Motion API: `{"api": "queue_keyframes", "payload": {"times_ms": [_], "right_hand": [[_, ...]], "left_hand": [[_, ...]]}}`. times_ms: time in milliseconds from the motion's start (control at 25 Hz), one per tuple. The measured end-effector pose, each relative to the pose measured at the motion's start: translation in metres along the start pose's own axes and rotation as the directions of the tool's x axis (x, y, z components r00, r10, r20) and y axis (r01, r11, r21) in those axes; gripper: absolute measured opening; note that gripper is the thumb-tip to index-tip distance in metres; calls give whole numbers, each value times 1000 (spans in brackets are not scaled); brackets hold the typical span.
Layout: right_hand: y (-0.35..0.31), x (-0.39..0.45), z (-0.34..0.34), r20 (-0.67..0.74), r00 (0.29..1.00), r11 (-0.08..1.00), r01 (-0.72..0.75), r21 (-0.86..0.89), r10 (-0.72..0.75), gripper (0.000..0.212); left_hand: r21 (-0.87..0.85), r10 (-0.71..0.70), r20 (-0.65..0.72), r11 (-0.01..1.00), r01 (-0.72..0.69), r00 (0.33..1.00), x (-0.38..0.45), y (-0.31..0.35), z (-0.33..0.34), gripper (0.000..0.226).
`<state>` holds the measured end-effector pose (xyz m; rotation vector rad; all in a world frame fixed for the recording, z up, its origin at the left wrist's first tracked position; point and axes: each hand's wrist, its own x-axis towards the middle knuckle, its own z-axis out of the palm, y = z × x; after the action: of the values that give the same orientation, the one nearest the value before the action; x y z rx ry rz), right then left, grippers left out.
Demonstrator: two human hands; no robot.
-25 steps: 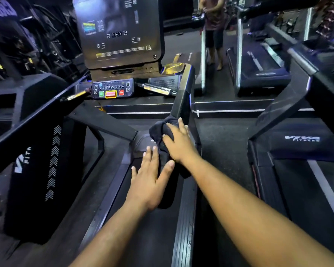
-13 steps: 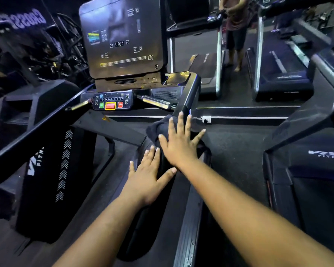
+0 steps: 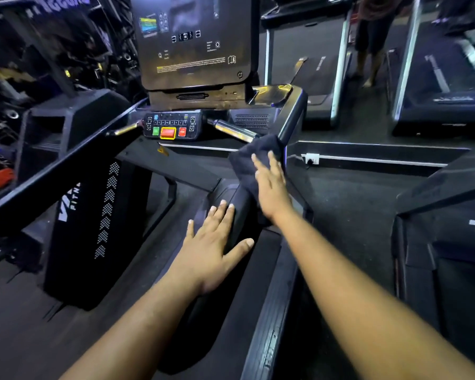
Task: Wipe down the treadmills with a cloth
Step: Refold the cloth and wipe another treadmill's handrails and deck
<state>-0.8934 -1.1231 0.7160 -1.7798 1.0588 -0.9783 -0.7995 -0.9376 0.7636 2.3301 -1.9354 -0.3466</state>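
Right hand [image 3: 272, 185] pressing dark cloth [image 3: 254, 157] flat-palmed against treadmill upright [image 3: 291, 119], fingers open; left hand [image 3: 211, 242] spread open, bracing on motor cover [image 3: 239, 209]; ungripped cloth risking slipping off

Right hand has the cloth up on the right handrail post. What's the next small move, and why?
Probably slide the right hand and the dark cloth further up the handrail post toward the console. The cloth sits pressed flat partway up the post, with bare post showing above it. The left hand rests open on the motor cover, bracing, so it can stay.
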Motion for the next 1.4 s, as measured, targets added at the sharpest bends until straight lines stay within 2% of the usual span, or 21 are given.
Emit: {"api": "queue_keyframes", "payload": {"times_ms": [80, 200, 240, 320, 400, 480, 600, 760, 880, 960, 1080, 1200, 1280, 1400], "right_hand": [[4, -49, 4, 42, 998, 999, 50, 0, -50, 50], [15, -30, -6, -1, 980, 914, 183, -363, -197, 54], [17, -4, -8, 0, 975, 901, 204, -384, -221, 54], [14, 44, -13, -17, 988, 957, 144, -250, -153, 49], [11, 57, -9, -75, 997, 994, -1, -111, -7, 44], [4, 22, 5, -106, 993, 997, -55, -55, 49, 55], [-4, -45, 25, -67, 997, 996, -22, 83, 28, 79], [4, 9, 12, -65, 994, 996, -84, -7, 83, 69], [9, 69, -8, -77, 974, 977, -215, 3, 214, 69], [11, 69, -8, -122, 959, 958, -237, 161, 258, 70], [12, -6, 21, -123, 942, 882, -238, 406, 311, 70], [18, -65, 46, -70, 955, 866, -230, 444, 290, 83], [26, -29, 36, -115, 950, 878, -218, 426, 291, 88], [38, 41, 13, -75, 897, 815, -359, 455, 436, 76]], "left_hand": [[-7, -2, -2, 1000, 2, 1000, 1, 0, 1, 95], [-15, -6, -2, 1000, 6, 1000, 3, -1, 2, 94], [-15, -11, 5, 1000, 11, 1000, 2, -1, 1, 94], [-12, -9, 2, 1000, 9, 1000, 3, -1, 0, 94], [-15, -9, 5, 1000, 9, 1000, 2, 1, 0, 93], [-18, -8, 7, 1000, 8, 1000, 1, 0, 0, 94], [-28, -7, 13, 1000, 8, 1000, 2, 0, 0, 95], [-22, -13, 13, 1000, 14, 1000, 2, 0, -1, 94], [-27, -13, 9, 1000, 14, 1000, 1, 1, -1, 93], [-32, -10, 7, 999, 10, 1000, 2, 0, -1, 93], [-34, -1, 6, 999, 1, 1000, 2, -1, 1, 93], [-42, -3, 1, 999, 3, 1000, 3, -1, 1, 95], [-48, -8, 6, 999, 8, 1000, 4, -1, 1, 96], [-55, -11, 8, 998, 11, 1000, 4, -1, 0, 95]]}}
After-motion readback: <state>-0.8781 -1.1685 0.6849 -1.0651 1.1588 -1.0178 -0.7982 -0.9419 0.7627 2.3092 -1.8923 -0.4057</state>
